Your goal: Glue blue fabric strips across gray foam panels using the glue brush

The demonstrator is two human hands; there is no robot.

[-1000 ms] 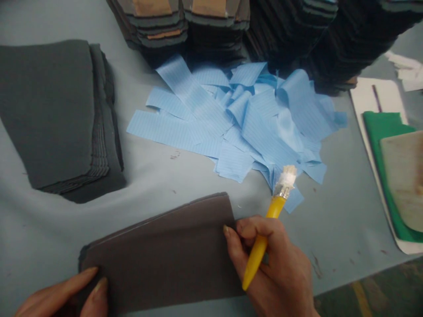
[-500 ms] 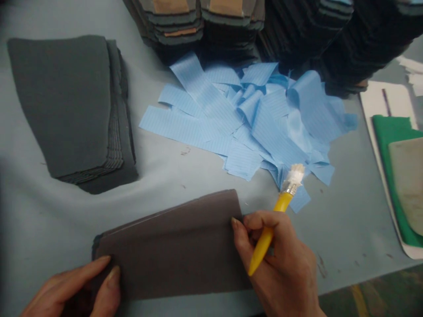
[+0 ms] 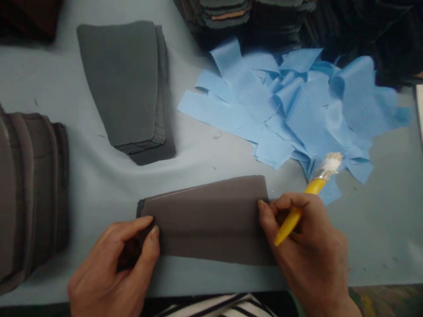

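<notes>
A folded dark brown-grey fabric piece [image 3: 208, 220] lies near the table's front edge, a dark layer showing at its left end. My left hand [image 3: 115, 264] pinches that left end between thumb and fingers. At the opposite end, the thumb of my right hand [image 3: 307, 246] presses on the fabric edge. The same right hand also holds a yellow-handled brush [image 3: 315, 186], its bristles white-coated and pointing away to the upper right. Behind the fabric piece sits a stack of dark grey-green cut panels [image 3: 120, 83].
A heap of light blue ribbed strips [image 3: 261, 101] spreads across the table [image 3: 211, 158] behind the brush. Tall stacks of dark pieces [image 3: 228, 13] stand at the back. Brown-grey stacked pieces [image 3: 33, 189] occupy the left side, and a dark object [image 3: 29, 20] the far left corner.
The view has shifted left, bringing the brown-grey stack into sight and the green sheet out of it. Both hands keep their hold on the fabric, which lies slightly flatter, its front edge lifted higher in view.
</notes>
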